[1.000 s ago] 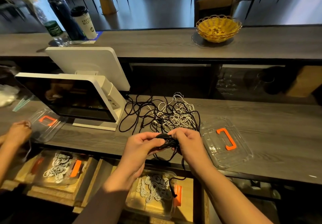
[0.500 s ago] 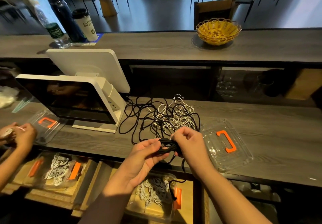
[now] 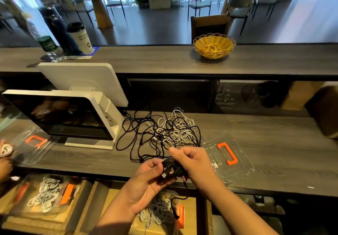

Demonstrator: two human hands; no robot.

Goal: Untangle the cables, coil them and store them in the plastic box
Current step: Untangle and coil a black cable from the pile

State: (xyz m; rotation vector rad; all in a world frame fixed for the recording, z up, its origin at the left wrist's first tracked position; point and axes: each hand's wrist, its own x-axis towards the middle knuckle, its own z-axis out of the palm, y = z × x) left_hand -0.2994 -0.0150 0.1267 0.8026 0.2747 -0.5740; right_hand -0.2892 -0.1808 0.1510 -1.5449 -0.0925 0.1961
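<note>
The left hand (image 3: 146, 180) cradles a black cable coil (image 3: 172, 170) in curled fingers, palm up, seemingly so the loops cannot spring apart, while the right hand (image 3: 192, 163), at three o'clock of the coil, pinches its upper turns. The plastic box (image 3: 161, 214) waits at six o'clock, directly below.

Both forearms reached forward and inward, bare, meeting low at the centre of the view. The left hand (image 3: 146, 179) lay palm up, its fingers (image 3: 155, 163) curled loosely upward around a dark bundle resting in the palm. The right hand (image 3: 190, 161) came in from the right, knuckles up, its fingers curled down and pinching the same bundle, touching the left hand's fingertips.
</note>
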